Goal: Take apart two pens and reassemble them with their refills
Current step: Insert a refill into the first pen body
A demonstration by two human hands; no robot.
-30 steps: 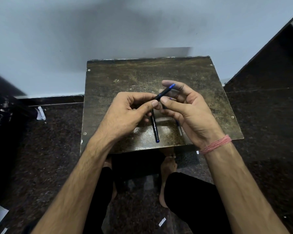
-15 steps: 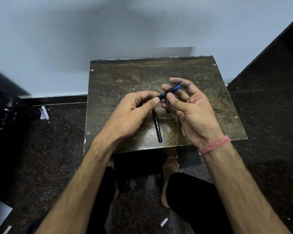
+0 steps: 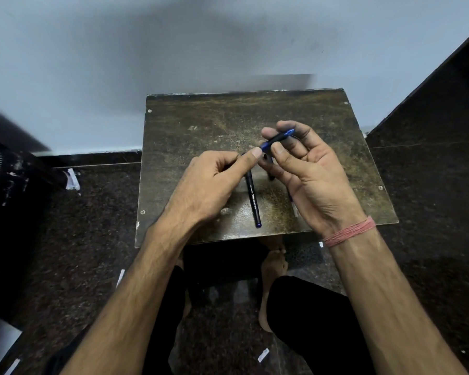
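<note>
Head view, sole record.

Worktop (image 3: 206, 125): dark, scuffed board at centre frame, screw heads near its corners, backed by a pale wall across the upper frame.

Held pen (image 3: 278, 138): slim dark barrel with blue ends, carried just above the worktop at centre right, slanting up toward the right. The right hand (image 3: 313, 177) grasps it, thumb below and fingers curled over the barrel. The left hand (image 3: 209, 182) meets its lower left end, thumb and forefinger closed there; whether they pinch the pen's end or a small part drawn from it cannot be told, as the fingers hide the joint.

Second pen (image 3: 253, 200): dark barrel with white lettering and a blue tip, lying flat on the worktop below the hands, running toward the near edge, touched by neither hand.

Loose part (image 3: 293, 205): a thin pale piece on the worktop, mostly hidden under the right hand; possibly a refill, not certain.

Handling, as judgement: both pens look light, rigid plastic, smooth and round, so apt to roll on the board and to slip under a twisting pull. Hold is best taken on the mid-barrel with one hand, and at the very end with fingertips of the other. A refill would be thin and easily bent; it should be drawn and fed straight along the barrel's axis, gripped close to the opening.

Wrist thread (image 3: 348, 231): reddish band on the right wrist, lower right of centre.
</note>
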